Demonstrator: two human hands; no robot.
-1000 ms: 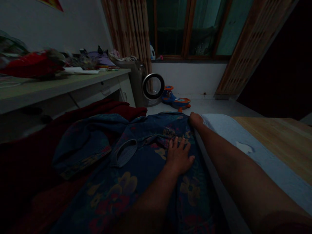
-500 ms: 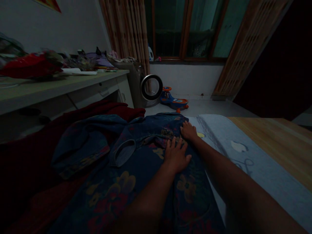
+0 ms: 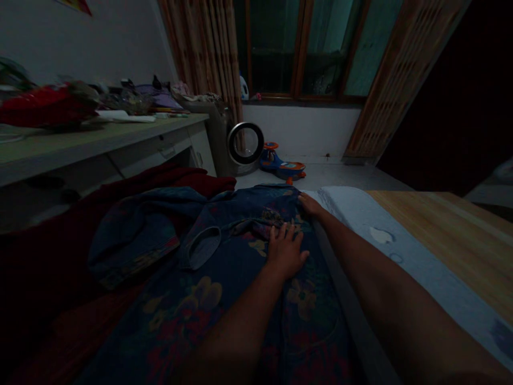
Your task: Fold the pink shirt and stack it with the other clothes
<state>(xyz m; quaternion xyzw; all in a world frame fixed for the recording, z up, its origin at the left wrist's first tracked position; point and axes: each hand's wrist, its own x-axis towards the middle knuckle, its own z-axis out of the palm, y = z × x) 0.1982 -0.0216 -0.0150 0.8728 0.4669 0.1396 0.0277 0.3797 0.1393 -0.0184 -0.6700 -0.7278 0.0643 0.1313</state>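
A dark blue denim garment (image 3: 236, 278) with a flower print lies spread out, one sleeve with its cuff opening toward the left. My left hand (image 3: 285, 251) rests flat on the garment with its fingers spread. Farther off and to the right, my right hand (image 3: 310, 206) is at the garment's right edge, its fingers partly hidden at the cloth. A light blue-grey mat (image 3: 360, 214) lies under and to the right of the garment. Dark red cloth (image 3: 192, 179) is bunched along the left side.
On the left stands a desk (image 3: 160, 128) with a red bag (image 3: 48, 104) and clutter. Beyond it are a washing machine with its round door (image 3: 245, 143) open and a blue and orange ride-on toy (image 3: 282, 166). A wooden surface (image 3: 441, 214) shows at the right.
My right hand has gone from lying on the cloth with fingers spread to its right edge. The garment's right edge has shifted left, showing more mat. My left hand stays flat on the cloth.
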